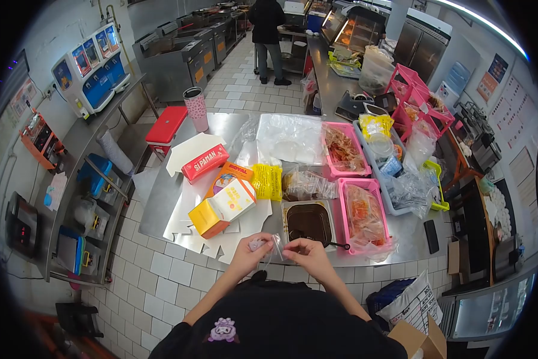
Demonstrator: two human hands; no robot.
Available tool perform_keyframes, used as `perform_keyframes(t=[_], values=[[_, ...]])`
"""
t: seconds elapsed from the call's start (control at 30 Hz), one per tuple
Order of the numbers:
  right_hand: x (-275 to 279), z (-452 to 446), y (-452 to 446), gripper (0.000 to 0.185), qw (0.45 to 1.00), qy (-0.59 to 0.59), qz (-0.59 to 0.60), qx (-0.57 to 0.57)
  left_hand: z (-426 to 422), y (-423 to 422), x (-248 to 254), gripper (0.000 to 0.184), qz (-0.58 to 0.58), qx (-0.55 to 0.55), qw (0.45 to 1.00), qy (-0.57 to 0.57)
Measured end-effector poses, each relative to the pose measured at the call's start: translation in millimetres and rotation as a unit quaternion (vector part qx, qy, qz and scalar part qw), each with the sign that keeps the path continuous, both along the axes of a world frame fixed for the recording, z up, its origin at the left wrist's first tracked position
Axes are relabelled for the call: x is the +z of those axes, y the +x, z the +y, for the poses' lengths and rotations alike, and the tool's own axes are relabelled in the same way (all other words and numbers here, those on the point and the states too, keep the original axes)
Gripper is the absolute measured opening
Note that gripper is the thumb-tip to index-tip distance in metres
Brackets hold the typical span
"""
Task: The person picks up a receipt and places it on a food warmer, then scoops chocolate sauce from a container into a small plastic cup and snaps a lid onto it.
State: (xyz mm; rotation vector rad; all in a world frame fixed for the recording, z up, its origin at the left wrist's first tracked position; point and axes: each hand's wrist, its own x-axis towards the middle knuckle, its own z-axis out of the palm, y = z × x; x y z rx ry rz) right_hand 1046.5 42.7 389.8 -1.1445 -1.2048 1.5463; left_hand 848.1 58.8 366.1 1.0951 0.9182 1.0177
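Note:
At the front edge of the metal table, my left hand point(252, 250) pinches a small clear plastic bag point(276, 244), with a bit of whitish plastic bunched in the fingers. My right hand point(307, 255) has its thumb and fingertips closed on the bag's other side. Just beyond the hands is a square metal pan point(308, 220) of dark brown sauce with a black-handled ladle point(339, 245) leaning over its right rim. Left of the pan lie a yellow-and-white food box point(222, 208) and a yellow packet point(267, 182). A pink basket point(342, 186) of bagged orange-red food stands right of it.
A red-and-white box point(205, 164), a patterned tumbler point(196, 110) and a stack of clear plastic bags point(290, 136) sit farther back. A second pink basket point(326, 127) and a grey-blue bin point(394, 209) stand rightward, near a black phone point(431, 237). Another person point(268, 30) stands far off.

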Motion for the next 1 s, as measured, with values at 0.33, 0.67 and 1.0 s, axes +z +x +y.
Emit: perform_keyframes(t=[0.33,0.67,1.0], values=[[-3.3,-0.7,-8.9,0.009,0.983,0.125,-0.11,-0.08,-3.8,11.5,10.9,0.01,0.143,0.137,0.967,0.163],[-5.1,-6.3,-2.7,0.013,0.994,0.06,-0.089,-0.017,3.1,11.1,-1.1,0.014,0.141,-0.05,0.986,0.079],[-6.7,-4.6,-13.6,0.009,0.827,0.372,-0.396,-0.145,11.3,23.7,27.3,0.017,0.464,0.046,0.861,0.203]])
